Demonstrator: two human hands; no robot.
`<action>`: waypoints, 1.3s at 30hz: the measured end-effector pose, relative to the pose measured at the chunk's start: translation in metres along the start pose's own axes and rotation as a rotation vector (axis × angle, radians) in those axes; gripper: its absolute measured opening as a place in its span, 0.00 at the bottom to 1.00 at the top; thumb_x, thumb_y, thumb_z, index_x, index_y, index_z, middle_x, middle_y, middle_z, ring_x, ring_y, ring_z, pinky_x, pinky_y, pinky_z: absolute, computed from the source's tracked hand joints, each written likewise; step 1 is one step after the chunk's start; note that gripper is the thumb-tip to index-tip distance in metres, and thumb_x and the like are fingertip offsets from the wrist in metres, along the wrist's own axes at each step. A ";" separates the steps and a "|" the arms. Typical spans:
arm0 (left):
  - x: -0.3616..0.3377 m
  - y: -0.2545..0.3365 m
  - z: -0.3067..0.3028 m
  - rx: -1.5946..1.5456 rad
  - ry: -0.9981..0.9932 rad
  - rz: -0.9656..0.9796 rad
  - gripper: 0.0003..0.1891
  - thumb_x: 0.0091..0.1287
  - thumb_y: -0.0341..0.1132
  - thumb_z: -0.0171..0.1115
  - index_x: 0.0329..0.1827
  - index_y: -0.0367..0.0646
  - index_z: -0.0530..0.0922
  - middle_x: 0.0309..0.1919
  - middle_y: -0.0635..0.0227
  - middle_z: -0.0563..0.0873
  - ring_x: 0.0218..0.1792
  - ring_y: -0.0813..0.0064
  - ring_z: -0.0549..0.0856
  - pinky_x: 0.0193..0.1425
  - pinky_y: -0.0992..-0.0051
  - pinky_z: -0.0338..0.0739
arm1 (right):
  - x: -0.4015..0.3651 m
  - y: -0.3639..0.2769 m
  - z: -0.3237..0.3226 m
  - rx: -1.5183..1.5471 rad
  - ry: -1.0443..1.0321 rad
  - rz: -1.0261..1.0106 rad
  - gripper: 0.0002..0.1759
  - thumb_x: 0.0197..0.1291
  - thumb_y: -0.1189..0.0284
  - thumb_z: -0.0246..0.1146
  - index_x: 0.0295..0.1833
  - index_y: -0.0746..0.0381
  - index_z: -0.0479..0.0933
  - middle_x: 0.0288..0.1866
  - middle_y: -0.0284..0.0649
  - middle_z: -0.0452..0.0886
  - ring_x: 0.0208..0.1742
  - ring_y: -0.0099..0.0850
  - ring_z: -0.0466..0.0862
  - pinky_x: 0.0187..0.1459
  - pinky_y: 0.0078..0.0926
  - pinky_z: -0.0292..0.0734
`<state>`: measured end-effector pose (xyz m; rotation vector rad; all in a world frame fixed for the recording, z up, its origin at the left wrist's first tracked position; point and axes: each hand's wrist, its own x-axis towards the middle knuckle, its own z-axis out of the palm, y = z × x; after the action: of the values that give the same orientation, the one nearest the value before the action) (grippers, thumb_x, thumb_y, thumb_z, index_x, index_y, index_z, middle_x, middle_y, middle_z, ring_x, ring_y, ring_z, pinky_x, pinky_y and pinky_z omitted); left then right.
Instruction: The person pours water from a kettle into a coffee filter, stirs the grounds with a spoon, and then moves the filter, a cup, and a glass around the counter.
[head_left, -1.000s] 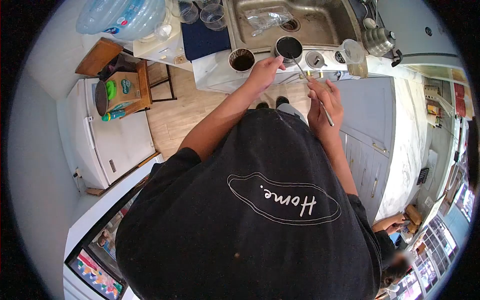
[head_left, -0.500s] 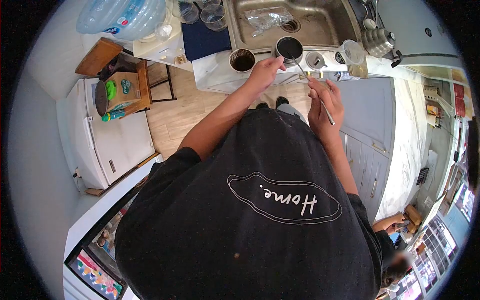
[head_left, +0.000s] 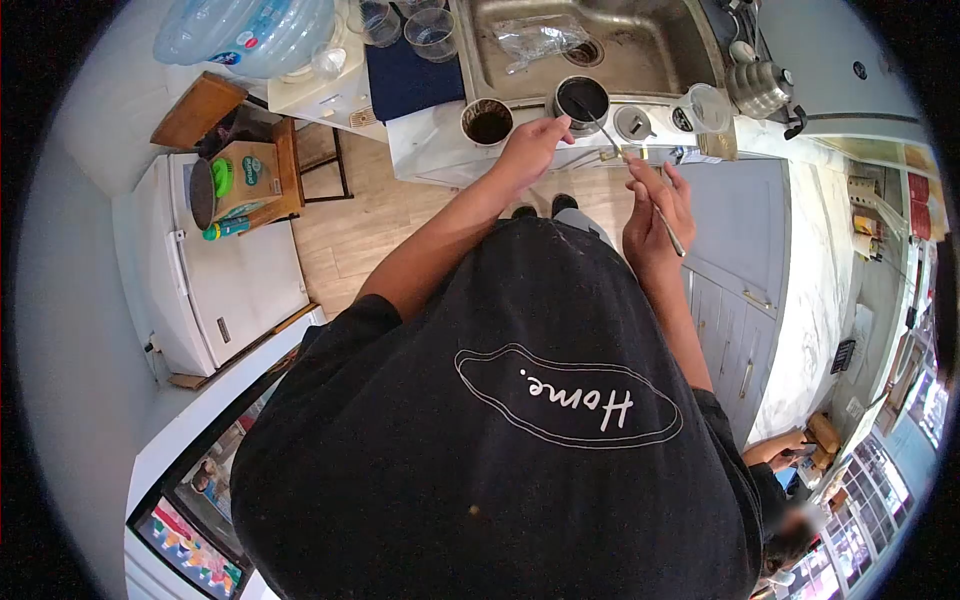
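A round metal cup [head_left: 566,112] with dark, nearly black contents [head_left: 582,98] stands at the counter edge in front of the sink. My left hand [head_left: 535,148] is closed at its near left side, thumb against the rim; the other fingers are partly hidden. In my right hand [head_left: 655,212] is a long thin metal spoon [head_left: 668,230], gripped along its shaft. Its far end dips into the dark contents, so the bowl is hidden. Left of the metal cup is a pale cup [head_left: 487,122] with dark residue inside. A small round lid-like piece [head_left: 631,123] lies to the right.
Behind is the steel sink [head_left: 640,85] with a clear plastic bag [head_left: 535,40] in it. A clear plastic container [head_left: 707,107] and a metal kettle [head_left: 757,85] stand right; glasses [head_left: 430,35] and a dark cloth [head_left: 410,80] are left. Another person's arm [head_left: 775,450] shows lower right.
My right hand has shifted slightly right with the spoon, whose handle end has moved right and down. My left hand stays by the metal cup.
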<state>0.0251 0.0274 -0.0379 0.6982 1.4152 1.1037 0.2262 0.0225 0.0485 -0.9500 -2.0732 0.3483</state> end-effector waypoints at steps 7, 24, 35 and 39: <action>0.003 -0.005 -0.003 -0.026 -0.047 0.029 0.21 0.77 0.53 0.56 0.36 0.45 0.83 0.15 0.82 0.65 0.16 0.86 0.62 0.22 0.77 0.53 | 0.006 0.001 0.002 -0.038 -0.002 0.005 0.09 0.67 0.79 0.63 0.51 0.59 0.80 0.52 0.38 0.89 0.51 0.34 0.89 0.61 0.45 0.75; 0.002 0.000 -0.003 0.056 -0.030 -0.124 0.23 0.77 0.55 0.54 0.39 0.45 0.86 0.39 0.71 0.81 0.45 0.77 0.73 0.52 0.75 0.68 | 0.004 0.000 0.002 -0.026 -0.066 -0.007 0.09 0.69 0.81 0.60 0.51 0.60 0.79 0.54 0.37 0.89 0.40 0.30 0.89 0.63 0.43 0.75; 0.002 -0.005 0.000 0.058 0.011 0.019 0.21 0.77 0.53 0.56 0.37 0.45 0.85 0.24 0.77 0.72 0.27 0.82 0.68 0.32 0.75 0.61 | 0.004 -0.004 0.002 -0.011 -0.080 -0.010 0.10 0.66 0.82 0.62 0.51 0.60 0.79 0.55 0.39 0.88 0.51 0.35 0.89 0.64 0.45 0.74; -0.004 0.005 -0.001 0.017 -0.014 -0.034 0.21 0.77 0.53 0.57 0.36 0.45 0.84 0.16 0.80 0.68 0.17 0.85 0.64 0.22 0.75 0.57 | 0.002 -0.003 0.003 -0.003 -0.077 -0.003 0.10 0.65 0.81 0.64 0.50 0.60 0.80 0.55 0.39 0.88 0.54 0.35 0.88 0.63 0.46 0.73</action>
<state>0.0241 0.0258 -0.0316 0.6902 1.4211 1.0604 0.2220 0.0225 0.0493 -0.9484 -2.1448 0.3857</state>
